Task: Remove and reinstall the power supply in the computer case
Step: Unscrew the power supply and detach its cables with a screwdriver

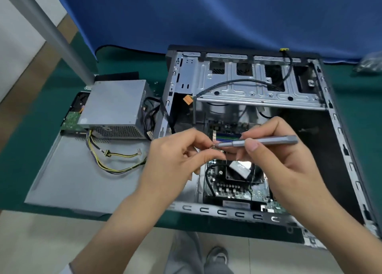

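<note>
Fingers point(251, 146) grip screwdriver point(262, 141) lying level, tip pointing left toward left hand point(177, 158).

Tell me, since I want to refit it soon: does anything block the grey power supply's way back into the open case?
Nothing solid lies between the grey metal power supply box and the open steel computer case; its own black cables hang in the gap.

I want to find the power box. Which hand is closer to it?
Left. The left hand is just right of the power supply; the right hand, holding the screwdriver, is farther right over the case.
</note>
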`<move>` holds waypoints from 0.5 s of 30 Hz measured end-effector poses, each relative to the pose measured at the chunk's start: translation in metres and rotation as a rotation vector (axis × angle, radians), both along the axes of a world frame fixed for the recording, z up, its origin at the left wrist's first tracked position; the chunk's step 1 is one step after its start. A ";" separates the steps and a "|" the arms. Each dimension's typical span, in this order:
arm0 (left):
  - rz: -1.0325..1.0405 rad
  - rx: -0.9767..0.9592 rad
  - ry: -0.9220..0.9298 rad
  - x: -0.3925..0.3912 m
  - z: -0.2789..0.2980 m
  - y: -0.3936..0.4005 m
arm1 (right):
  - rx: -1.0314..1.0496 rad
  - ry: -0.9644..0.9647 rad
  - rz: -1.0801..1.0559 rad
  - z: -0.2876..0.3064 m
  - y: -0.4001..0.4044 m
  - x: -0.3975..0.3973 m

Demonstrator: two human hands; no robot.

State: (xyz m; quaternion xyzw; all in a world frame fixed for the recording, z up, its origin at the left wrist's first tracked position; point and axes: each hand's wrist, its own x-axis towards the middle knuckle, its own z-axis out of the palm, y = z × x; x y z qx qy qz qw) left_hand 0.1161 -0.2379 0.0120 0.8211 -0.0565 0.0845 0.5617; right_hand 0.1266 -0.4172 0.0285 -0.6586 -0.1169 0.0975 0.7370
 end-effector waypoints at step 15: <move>-0.030 0.317 -0.114 0.003 -0.003 -0.015 | -0.275 -0.058 0.007 0.002 -0.018 0.004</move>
